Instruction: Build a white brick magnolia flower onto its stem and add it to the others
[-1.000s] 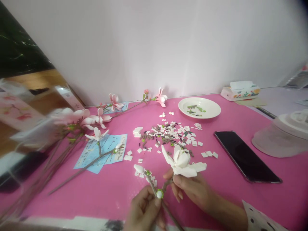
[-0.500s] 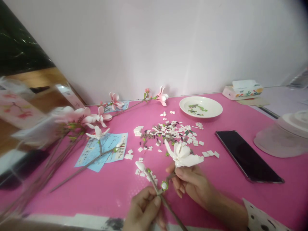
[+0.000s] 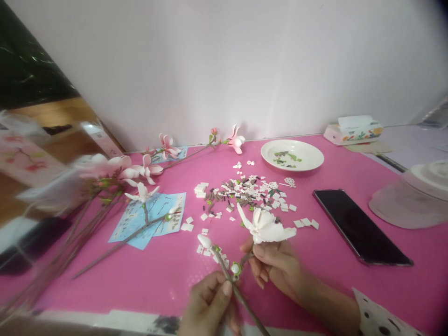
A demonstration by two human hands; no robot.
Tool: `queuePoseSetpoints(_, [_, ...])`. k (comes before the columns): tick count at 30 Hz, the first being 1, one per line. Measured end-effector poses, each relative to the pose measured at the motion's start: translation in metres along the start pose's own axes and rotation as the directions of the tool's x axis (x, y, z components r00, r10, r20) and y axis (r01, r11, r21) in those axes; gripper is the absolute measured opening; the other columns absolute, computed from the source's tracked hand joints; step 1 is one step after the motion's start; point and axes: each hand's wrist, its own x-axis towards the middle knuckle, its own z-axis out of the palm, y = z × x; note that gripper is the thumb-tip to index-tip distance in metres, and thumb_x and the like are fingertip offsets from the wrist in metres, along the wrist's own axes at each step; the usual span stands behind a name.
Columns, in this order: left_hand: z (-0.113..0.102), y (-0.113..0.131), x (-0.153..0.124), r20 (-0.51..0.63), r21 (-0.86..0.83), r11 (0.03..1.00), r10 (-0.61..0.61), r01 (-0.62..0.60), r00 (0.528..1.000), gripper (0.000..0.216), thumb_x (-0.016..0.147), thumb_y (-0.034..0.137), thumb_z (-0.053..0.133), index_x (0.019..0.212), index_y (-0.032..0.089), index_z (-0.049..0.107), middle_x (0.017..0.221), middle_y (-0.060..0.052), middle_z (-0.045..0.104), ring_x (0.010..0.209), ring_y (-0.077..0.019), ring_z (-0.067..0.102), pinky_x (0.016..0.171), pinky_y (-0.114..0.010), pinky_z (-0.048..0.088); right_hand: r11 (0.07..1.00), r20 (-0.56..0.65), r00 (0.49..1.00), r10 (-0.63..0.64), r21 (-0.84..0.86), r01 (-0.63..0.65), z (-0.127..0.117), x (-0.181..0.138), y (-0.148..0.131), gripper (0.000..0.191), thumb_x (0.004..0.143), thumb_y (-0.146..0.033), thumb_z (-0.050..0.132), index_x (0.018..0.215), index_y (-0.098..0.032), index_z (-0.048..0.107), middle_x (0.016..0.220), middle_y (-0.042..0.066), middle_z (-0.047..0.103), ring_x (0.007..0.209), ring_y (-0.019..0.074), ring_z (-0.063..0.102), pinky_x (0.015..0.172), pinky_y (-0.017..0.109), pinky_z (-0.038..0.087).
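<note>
Between my hands is a toy-brick flower branch [image 3: 248, 305] with a brown stem. My left hand [image 3: 212, 301] pinches it at the fork, thumb on top. My right hand [image 3: 280, 266] grips the short side twig just under a white flower [image 3: 264, 226], whose petals spread wide. A white bud [image 3: 205, 241] tips the other twig, and a small white bud in a green ring [image 3: 235, 269] sits near the fork. Past the flower lies a pile of loose white, brown and green pieces [image 3: 245, 191].
Blue instruction sheets [image 3: 168, 210] lie at left under a finished white flower branch [image 3: 133, 240]. Pink flower branches [image 3: 115, 168] lie beyond. A white plate [image 3: 308, 163] holds green pieces. On the right are a phone [image 3: 360, 228], a clear lidded container [image 3: 409, 200] and a tissue pack [image 3: 357, 130].
The branch has turned slightly in my hands, and the small bud near the fork and the white flower have shifted a little left. Both hands keep their hold.
</note>
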Motion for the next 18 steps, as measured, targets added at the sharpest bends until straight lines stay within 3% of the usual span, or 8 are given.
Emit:
queuePoseSetpoints(11, [-0.0003, 0.0015, -0.0009, -0.018, 0.023, 1.000, 0.013, -0.012, 1.000, 0.051, 0.080, 0.066, 0.073, 0.072, 0.017, 0.065, 0.044, 0.000, 0.067, 0.039, -0.0123, 0.059, 0.045, -0.021, 0.040, 1.000, 0.003, 1.000, 0.002, -0.022, -0.002, -0.0007, 0.0009, 0.0025, 0.032, 0.078, -0.048, 0.078, 0.082, -0.017, 0.071, 0.050, -0.006, 0.055, 0.043, 0.0093, 0.044, 0.043, 0.024, 0.038])
queuePoseSetpoints(18, [-0.0019, -0.0006, -0.0006, -0.016, 0.030, 0.999, 0.014, -0.013, 1.000, 0.050, 0.080, 0.066, 0.074, 0.072, 0.017, 0.065, 0.044, 0.000, 0.067, 0.037, -0.0112, 0.057, 0.045, -0.021, 0.038, 0.998, 0.072, 0.997, -0.003, -0.054, 0.007, -0.0033, 0.0019, 0.0062, 0.036, 0.081, -0.052, 0.078, 0.086, -0.016, 0.072, 0.052, -0.006, 0.056, 0.043, 0.0088, 0.043, 0.042, 0.023, 0.039])
